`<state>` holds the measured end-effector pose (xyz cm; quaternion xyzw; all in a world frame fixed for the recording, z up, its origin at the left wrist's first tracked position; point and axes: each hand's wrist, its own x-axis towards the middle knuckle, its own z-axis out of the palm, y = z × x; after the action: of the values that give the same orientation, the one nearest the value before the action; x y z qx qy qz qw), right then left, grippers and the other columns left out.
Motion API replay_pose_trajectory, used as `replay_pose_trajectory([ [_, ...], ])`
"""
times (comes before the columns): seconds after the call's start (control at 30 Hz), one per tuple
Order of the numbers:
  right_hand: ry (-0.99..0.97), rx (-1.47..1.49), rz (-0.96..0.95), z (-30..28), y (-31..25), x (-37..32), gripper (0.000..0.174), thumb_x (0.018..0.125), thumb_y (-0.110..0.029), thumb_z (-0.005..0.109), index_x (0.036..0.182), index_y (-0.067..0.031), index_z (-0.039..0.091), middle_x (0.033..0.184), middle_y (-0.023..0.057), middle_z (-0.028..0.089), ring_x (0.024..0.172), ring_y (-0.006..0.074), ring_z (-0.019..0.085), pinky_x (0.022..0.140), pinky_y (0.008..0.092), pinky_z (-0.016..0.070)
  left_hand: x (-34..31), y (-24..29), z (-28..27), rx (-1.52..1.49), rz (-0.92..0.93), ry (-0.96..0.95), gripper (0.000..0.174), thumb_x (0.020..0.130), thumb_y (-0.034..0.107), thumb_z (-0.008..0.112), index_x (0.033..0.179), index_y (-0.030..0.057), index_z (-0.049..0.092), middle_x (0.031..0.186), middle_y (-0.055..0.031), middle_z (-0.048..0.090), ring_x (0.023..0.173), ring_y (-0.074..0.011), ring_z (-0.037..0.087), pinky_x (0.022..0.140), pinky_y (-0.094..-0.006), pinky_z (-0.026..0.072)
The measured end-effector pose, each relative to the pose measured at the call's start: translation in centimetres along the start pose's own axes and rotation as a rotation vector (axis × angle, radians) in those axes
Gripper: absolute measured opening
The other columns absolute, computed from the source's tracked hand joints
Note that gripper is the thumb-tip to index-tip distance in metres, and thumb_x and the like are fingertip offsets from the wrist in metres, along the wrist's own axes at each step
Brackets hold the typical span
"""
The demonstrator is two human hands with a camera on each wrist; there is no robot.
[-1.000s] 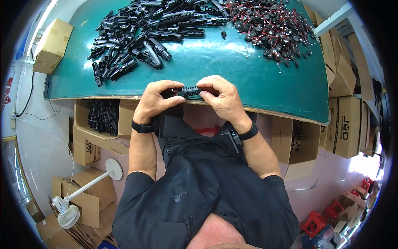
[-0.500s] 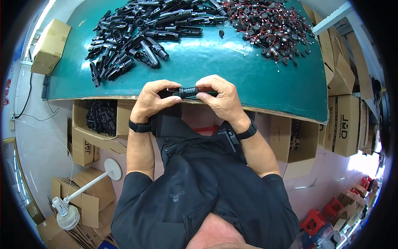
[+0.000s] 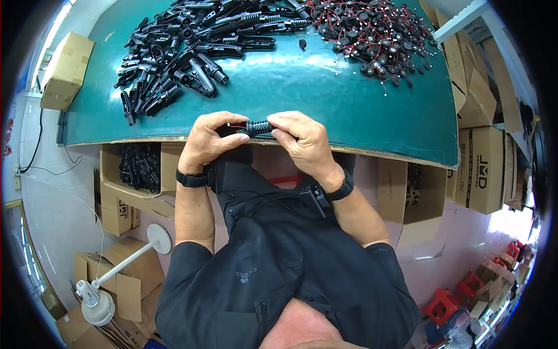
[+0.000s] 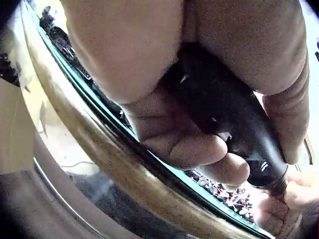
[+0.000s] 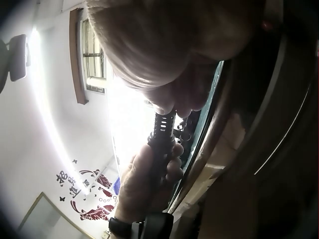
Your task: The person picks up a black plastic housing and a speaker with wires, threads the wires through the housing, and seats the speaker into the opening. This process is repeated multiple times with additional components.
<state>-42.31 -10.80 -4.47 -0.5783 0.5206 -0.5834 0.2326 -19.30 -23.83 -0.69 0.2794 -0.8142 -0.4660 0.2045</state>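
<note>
A black plastic housing with a slotted, ribbed neck is held level between both hands, just over the table's front edge. My left hand grips its smooth body, thumb on one side and fingers on the other. From the left end, a thin red wire with a white tip sticks out by the left fingers. My right hand pinches the neck's right end between thumb and fingertips. In the right wrist view the ribbed neck shows between the two hands; the right fingertips hide its end.
On the green table lie a heap of similar black housings at left and a heap of round black parts with red wires at right. Open cartons with black parts stand under the table edge. One loose round part lies between the heaps.
The head view has shifted slightly, moving the scene left. Both hands keep their hold on the housing, and more of the red wire shows beside the left hand.
</note>
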Motion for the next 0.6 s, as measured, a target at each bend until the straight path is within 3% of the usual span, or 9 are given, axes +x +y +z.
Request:
replay_pose_trajectory([
  [0.23,0.051,-0.066,-0.019,0.8,-0.7,-0.8,0.039,0.089,0.004,0.081,0.128,-0.0005,0.077,0.124,0.0182,0.077,0.110,0.0294,0.077,0.093,0.0366,0.0617,0.3,-0.3,0.6,-0.093,-0.045,0.027,0.037,0.086,0.012,0.092,0.117,-0.0018,0.079,0.099,-0.0065,0.078,0.092,-0.0107,0.070,0.082,-0.0275,0.0550],
  [0.37,0.008,-0.147,-0.047,0.1,-0.9,-0.5,0.044,0.091,0.003,0.080,0.135,-0.0010,0.074,0.132,0.0191,0.074,0.113,0.0294,0.076,0.095,0.0372,0.0616,0.9,0.8,0.2,-0.233,-0.258,0.033,0.037,0.086,0.011,0.093,0.119,0.0012,0.080,0.100,-0.0066,0.078,0.091,-0.0118,0.072,0.081,-0.0272,0.0562],
  [0.47,0.147,-0.072,0.062,-1.0,-0.8,0.2,0.043,0.093,0.002,0.080,0.135,-0.0003,0.073,0.131,0.0186,0.073,0.111,0.0271,0.077,0.092,0.0356,0.0626,2.3,3.7,-1.9,0.310,-0.117,0.046,0.031,0.085,0.014,0.091,0.112,0.0024,0.080,0.094,-0.0090,0.077,0.085,-0.0191,0.074,0.075,-0.0321,0.0577],
  [0.5,0.153,-0.066,0.064,-1.3,-0.6,0.1,0.043,0.093,0.002,0.080,0.135,-0.0003,0.073,0.131,0.0186,0.073,0.111,0.0271,0.077,0.092,0.0356,0.0626,3.0,4.8,-2.3,0.316,-0.118,0.041,0.031,0.085,0.014,0.091,0.112,0.0024,0.080,0.094,-0.0090,0.077,0.085,-0.0191,0.074,0.075,-0.0321,0.0577],
  [0.6,0.111,-0.014,0.085,-2.0,0.4,-0.4,0.035,0.094,0.001,0.080,0.128,0.0009,0.075,0.123,0.0168,0.075,0.104,0.0240,0.078,0.087,0.0335,0.0637,5.9,7.3,-3.2,0.915,0.148,-0.138,0.029,0.081,0.015,0.090,0.105,0.0040,0.078,0.088,-0.0084,0.072,0.080,-0.0277,0.072,0.074,-0.0392,0.0576],
])
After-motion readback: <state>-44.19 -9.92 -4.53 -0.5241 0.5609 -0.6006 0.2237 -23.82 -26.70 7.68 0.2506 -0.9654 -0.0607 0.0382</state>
